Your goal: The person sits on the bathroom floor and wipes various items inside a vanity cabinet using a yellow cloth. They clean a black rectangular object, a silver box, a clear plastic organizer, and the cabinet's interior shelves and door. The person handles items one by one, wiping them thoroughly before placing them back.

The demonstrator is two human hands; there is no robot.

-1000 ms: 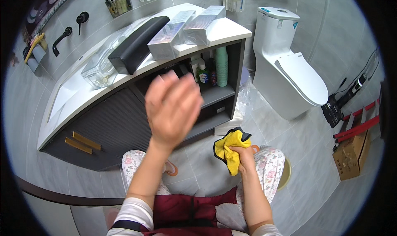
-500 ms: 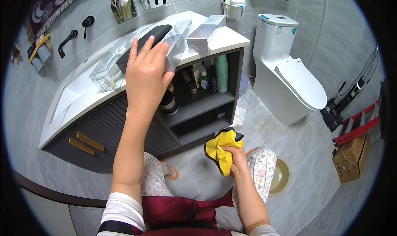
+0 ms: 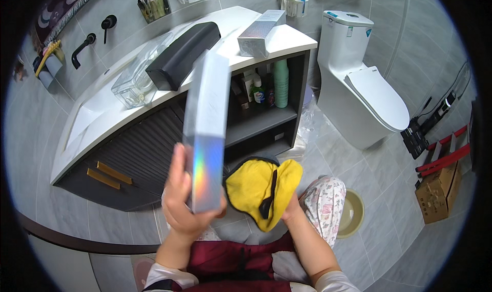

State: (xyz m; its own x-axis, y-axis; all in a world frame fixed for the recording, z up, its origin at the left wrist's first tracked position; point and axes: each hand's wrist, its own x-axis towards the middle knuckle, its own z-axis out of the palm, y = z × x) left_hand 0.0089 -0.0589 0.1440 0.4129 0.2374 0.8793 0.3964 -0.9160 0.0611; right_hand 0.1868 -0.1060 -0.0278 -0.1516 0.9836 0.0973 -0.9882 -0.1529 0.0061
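Note:
My left hand (image 3: 187, 202) is closed around the lower end of a long silvery box (image 3: 209, 97) with a rainbow sheen, which stands nearly upright in front of the cabinet. A yellow cloth with dark edging (image 3: 251, 187) hangs in my right hand (image 3: 293, 209), partly spread beside the box; the fingers are mostly hidden behind it. On the white counter (image 3: 233, 20) lie a long black case (image 3: 182, 56), a clear plastic container (image 3: 136, 84) and another silvery box (image 3: 259, 33).
Beneath the counter, a dark open cabinet shelf (image 3: 261, 124) holds a green cylinder (image 3: 281, 84) and several bottles. To the right stands a white toilet (image 3: 353, 82). A basin (image 3: 351, 215) rests on the floor by my knee, with a cardboard box (image 3: 436, 194) and red ladder (image 3: 446, 156) farther right.
My left hand has taken the silvery box off the counter beside the black case and brought it toward me. The yellow cloth has opened out and moved left, nearer the box.

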